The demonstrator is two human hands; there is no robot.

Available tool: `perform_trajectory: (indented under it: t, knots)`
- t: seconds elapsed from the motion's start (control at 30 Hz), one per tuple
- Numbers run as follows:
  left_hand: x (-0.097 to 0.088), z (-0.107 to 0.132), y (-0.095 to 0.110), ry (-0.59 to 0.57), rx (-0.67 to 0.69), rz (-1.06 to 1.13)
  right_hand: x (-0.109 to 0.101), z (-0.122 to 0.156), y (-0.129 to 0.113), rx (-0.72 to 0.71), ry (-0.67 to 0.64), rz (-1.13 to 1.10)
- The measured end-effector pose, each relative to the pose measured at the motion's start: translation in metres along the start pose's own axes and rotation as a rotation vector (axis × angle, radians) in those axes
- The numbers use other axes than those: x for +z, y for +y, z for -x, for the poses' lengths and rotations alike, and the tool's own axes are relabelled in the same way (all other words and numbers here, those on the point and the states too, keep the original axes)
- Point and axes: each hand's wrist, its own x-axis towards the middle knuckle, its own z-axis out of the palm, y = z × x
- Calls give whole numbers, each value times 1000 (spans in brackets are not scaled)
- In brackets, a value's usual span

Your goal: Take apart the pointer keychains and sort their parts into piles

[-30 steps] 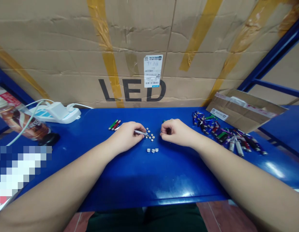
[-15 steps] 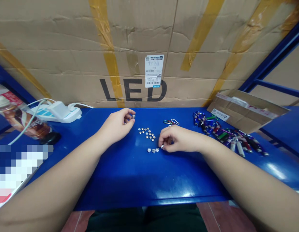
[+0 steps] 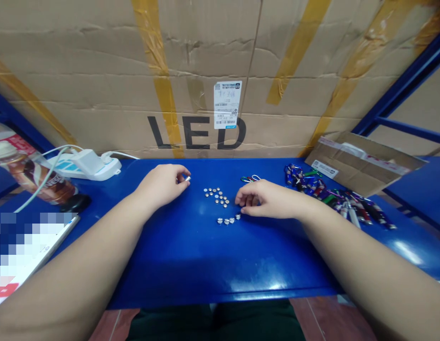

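My left hand (image 3: pixel 166 182) is closed in a pinch above the blue table (image 3: pixel 191 265). Between thumb and forefinger it grips a small silver piece (image 3: pixel 187 178), which looks like a stack of button cells. Just right of the front row, my right hand (image 3: pixel 255 199) has its fingers loosely curled, with a gap to the thumb and nothing visible between them. Near its thumb tip lies a short silver stack (image 3: pixel 238 216), at the end of a row with several like it (image 3: pixel 226 221). Behind that row, loose round button cells (image 3: pixel 222 198) are spread in a cluster.
Small carabiners (image 3: pixel 250 179) lie behind my right hand. A heap of coloured mini flashlights (image 3: pixel 326 194) and an open cardboard box (image 3: pixel 362 161) are at the right. On the left are a power strip (image 3: pixel 108 168) and a bottle (image 3: pixel 38 175). A large carton (image 3: pixel 116 94) stands behind.
My right hand has let go of a silver stack at the row's right end and opened slightly. My left hand has drawn a little left and toward me, still pinching its piece.
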Motion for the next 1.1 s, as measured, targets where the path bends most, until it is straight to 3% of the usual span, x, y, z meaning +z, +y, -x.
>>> perform_trajectory:
  t: [0.2, 0.4, 0.6, 0.7, 0.8, 0.93, 1.1]
  knots:
    - [15, -3, -2, -28, 92, -90, -24, 9, 20, 109, 280, 128]
    - [18, -4, -10, 24, 35, -133, -65, 32, 45, 450, 471, 347]
    - [28, -10, -20, -241, 8, -71, -94, 66, 72, 691, 548, 340]
    - [34, -12, -23, -305, -5, -74, -97, 74, 85, 776, 558, 335]
    - [37, -12, -24, -301, -7, -84, -95, 70, 94, 758, 499, 329]
    - [39, -12, -25, -275, -9, -78, -86, 53, 98, 808, 467, 349]
    - [39, -12, -24, -255, -12, -94, -67, 26, 99, 841, 490, 552]
